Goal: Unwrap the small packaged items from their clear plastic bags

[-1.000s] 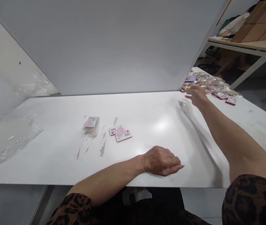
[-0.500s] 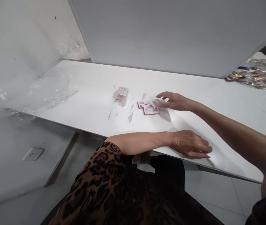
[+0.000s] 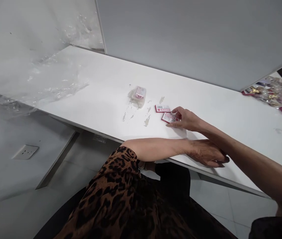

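My right hand (image 3: 187,120) has its thumb and fingers at the edges of a small flat red-and-white box (image 3: 168,117), pinching it near the table surface. A second flat box (image 3: 162,108) of the same kind, with a barcode, lies just beyond it on the table. Close to the front edge, my left hand (image 3: 207,153) rests on the table with its fingers curled in. Nothing shows in that hand, and part of it is hidden below my right forearm. Farther left stands a clear plastic box (image 3: 139,102) with a red-and-white pack (image 3: 141,92) on top.
Clear plastic wrap (image 3: 56,83) covers the table's left end. A grey panel (image 3: 180,39) rises along the back of the white table (image 3: 111,76). Several wrapped items (image 3: 275,91) lie at the far right. Worn patches mark the tabletop around the plastic box.
My right hand has come down onto the nearer box and closed on it. That box now sits turned and slightly apart from the other. The view has shifted; my left hand stays put.
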Available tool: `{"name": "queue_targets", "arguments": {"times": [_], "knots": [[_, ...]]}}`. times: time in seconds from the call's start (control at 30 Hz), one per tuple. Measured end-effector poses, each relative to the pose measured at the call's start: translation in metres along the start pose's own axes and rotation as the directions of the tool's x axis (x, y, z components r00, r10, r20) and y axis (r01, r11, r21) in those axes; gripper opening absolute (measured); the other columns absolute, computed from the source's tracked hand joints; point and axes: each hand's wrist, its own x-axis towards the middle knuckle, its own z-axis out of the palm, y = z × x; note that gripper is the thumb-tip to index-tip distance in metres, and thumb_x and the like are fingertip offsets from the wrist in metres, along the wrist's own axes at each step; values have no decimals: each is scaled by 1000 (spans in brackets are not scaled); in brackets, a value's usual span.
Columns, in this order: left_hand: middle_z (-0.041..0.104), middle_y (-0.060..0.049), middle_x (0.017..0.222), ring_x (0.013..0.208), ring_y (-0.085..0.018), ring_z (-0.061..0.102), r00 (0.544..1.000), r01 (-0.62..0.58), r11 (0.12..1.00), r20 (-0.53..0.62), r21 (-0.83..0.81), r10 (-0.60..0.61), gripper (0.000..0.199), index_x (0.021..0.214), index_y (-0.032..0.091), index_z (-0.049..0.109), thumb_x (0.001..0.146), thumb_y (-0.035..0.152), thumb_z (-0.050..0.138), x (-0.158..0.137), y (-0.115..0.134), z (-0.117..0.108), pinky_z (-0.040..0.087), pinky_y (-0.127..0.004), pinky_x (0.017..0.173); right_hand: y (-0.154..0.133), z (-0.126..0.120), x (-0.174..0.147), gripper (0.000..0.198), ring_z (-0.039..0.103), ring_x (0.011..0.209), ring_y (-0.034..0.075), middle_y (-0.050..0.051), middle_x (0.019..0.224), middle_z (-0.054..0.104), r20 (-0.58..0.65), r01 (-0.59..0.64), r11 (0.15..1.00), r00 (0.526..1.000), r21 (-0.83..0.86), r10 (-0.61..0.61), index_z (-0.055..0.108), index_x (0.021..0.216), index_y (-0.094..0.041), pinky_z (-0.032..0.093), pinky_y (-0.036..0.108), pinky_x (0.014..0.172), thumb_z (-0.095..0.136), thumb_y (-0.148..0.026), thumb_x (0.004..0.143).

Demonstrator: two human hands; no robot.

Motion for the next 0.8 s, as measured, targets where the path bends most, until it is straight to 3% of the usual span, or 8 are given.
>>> {"name": "queue_targets", "arguments": {"times": [0.1, 0.27, 0.37, 0.53, 0.7, 0.8], "knots": [[77, -12, 91, 86, -26, 70, 999, -12, 1000, -35, 20, 13, 36, 94, 15, 76, 106, 25, 43, 1, -3, 4, 50, -41, 84, -7, 2, -13, 50, 56, 76, 20, 4, 88, 64, 63, -53, 998, 997, -18, 54, 62, 96, -21, 41, 32, 65, 86, -55, 68], [75, -11, 93, 88, -24, 69, 1000, 25, 999, 0, -42, -25, 32, 89, 17, 72, 105, 27, 46, 4, -7, 10, 48, -40, 82, -24, 2, -20, 31, 52, 73, 17, 2, 83, 61, 66, 87, 994, 994, -68, -82, 54, 80, -22, 38, 31, 66, 78, -42, 78], [73, -11, 97, 87, -23, 67, 998, 60, 991, -9, -116, -62, 34, 87, 19, 68, 107, 30, 42, 3, -7, 12, 49, -40, 81, -33, -7, -4, 32, 53, 75, 18, 3, 86, 63, 97, 168, 985, 982, -49, -162, 56, 81, -22, 39, 31, 68, 77, -46, 81], [74, -10, 102, 87, -24, 69, 991, 111, 974, -58, -197, -124, 32, 92, 21, 69, 106, 34, 44, -3, -5, 9, 51, -40, 79, -38, -24, 46, 32, 58, 96, 23, 9, 112, 65, 159, 320, 942, 940, -103, -302, 61, 80, -20, 43, 34, 79, 82, -44, 77], [77, -13, 111, 99, -26, 72, 993, 108, 982, -22, -154, -113, 33, 104, 17, 73, 107, 30, 43, -3, -5, 9, 54, -41, 85, -37, -18, 63, 36, 56, 86, 22, 7, 99, 62, 158, 226, 962, 967, -154, -202, 52, 80, -22, 43, 35, 74, 84, -37, 73], [78, -14, 117, 105, -28, 72, 996, 82, 992, -18, -95, -84, 39, 110, 14, 75, 108, 29, 39, -1, -7, 12, 54, -42, 93, -37, -9, 53, 41, 57, 85, 22, 5, 98, 64, 124, 204, 978, 972, -45, -197, 55, 93, -23, 45, 35, 73, 86, -36, 70]]}}
